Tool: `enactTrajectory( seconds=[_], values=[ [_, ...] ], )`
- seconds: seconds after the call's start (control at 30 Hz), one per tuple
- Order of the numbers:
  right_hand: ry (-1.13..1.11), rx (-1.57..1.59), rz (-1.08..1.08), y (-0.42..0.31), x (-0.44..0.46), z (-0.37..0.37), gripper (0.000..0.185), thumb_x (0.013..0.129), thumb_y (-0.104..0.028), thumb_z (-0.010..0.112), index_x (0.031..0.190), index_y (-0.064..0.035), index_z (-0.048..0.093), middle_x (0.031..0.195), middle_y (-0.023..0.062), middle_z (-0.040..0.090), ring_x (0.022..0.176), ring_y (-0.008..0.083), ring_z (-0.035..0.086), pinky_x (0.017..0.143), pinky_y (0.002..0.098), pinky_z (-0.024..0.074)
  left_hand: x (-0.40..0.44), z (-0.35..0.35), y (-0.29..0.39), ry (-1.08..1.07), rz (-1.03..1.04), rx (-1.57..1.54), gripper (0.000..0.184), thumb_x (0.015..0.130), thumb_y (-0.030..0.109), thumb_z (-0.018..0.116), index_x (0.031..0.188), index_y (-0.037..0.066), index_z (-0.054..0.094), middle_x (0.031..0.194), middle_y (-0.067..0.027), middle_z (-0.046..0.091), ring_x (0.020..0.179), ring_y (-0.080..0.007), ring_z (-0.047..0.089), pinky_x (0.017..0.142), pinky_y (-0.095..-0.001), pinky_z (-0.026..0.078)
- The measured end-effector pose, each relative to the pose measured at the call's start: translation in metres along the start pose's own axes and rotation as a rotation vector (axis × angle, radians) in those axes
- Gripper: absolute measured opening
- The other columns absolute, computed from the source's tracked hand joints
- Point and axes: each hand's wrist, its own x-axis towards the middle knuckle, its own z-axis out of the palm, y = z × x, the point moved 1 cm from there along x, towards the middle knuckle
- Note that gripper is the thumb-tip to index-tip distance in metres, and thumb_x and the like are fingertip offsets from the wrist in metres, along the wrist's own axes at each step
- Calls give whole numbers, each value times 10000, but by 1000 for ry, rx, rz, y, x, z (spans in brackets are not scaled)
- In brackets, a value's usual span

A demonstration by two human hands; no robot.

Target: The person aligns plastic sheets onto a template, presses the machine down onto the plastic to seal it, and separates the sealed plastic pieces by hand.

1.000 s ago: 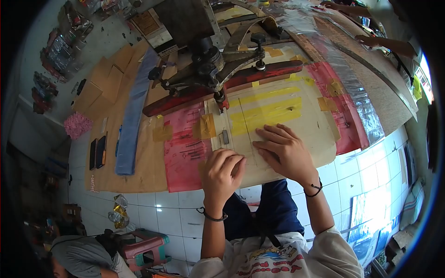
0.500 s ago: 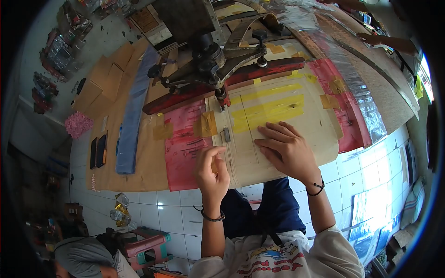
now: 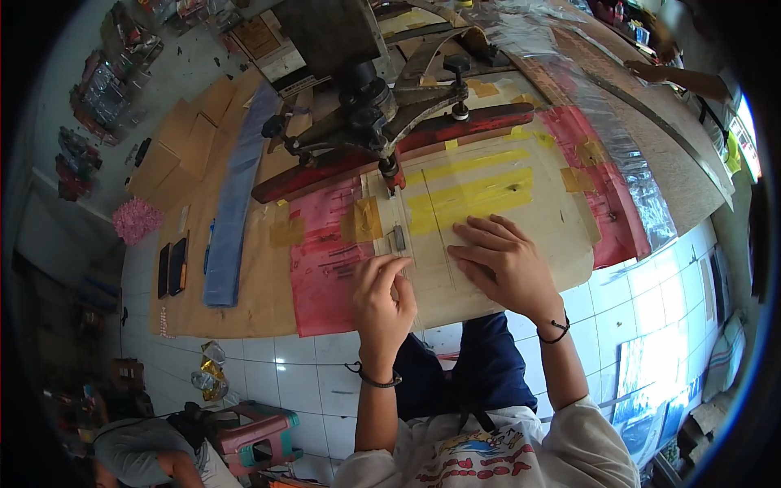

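My right hand (image 3: 506, 264) lies with spread fingers on the cream board (image 3: 521, 232), just below its yellow tape strips (image 3: 472, 195). At the board's left edge, my left hand (image 3: 384, 301) is curled, thumb near the index finger; whether anything small is between them is hidden. A small grey metal piece (image 3: 399, 238) sits on the board just above my left hand. Red film (image 3: 325, 285) with brown tape (image 3: 367, 220) lies left of the board. Above stands a dark clamp frame (image 3: 374, 122) with a long red bar (image 3: 325, 171) across the board's far side.
Blue film (image 3: 232, 211) and two phones (image 3: 179, 266) lie on the left of the brown tabletop (image 3: 264, 321). A stool (image 3: 259, 435) and a bent-over person (image 3: 138, 451) are at lower left. Another person's arm (image 3: 683, 77) reaches in at upper right.
My left hand moved left along the board's edge, then slightly back right. My right hand stayed nearly still. At lower left, the other person's arm has shifted.
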Motion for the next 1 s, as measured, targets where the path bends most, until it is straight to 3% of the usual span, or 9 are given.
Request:
enactTrajectory(
  seconds=[0.37, 0.63, 0.83, 1.0],
  values=[
    [2, -3, 2, -2, 1, -1, 211, 910, -203, 699, 1097, -154, 784, 1282, 68, 697, 1269, 278, 609, 1134, 471, 437, -1, 0, 1, -36, 18, 41, 249, 814, -49, 604, 1025, 49, 692, 996, -87, 645, 934, -309, 609, 830, -423, 505],
    [-13, 3, 2, -4, 2, -2, 210, 913, -199, 701, 1100, -147, 782, 1289, 80, 694, 1265, 291, 611, 1123, 477, 440, 5, -2, 5, -83, 106, 111, 220, 893, 147, 687, 1096, 65, 705, 1182, -90, 625, 1053, -314, 595, 910, -453, 482],
    [-170, 96, 51, -2, 20, -14, 300, 929, -192, 681, 1214, -109, 726, 1344, 156, 650, 1286, 343, 583, 1124, 477, 426, 1, -1, 3, -111, 118, 149, 236, 870, 214, 737, 1053, 66, 726, 1203, -72, 621, 1066, -305, 589, 904, -452, 482],
    [-97, -74, -51, 19, 52, 31, 430, 982, -241, 599, 1377, -71, 606, 1471, 197, 544, 1389, 368, 484, 1177, 487, 359, 2, -2, 6, -124, 94, 137, 234, 853, 172, 748, 1063, 71, 727, 1222, -83, 626, 1079, -324, 599, 942, -450, 476]
  ],
)
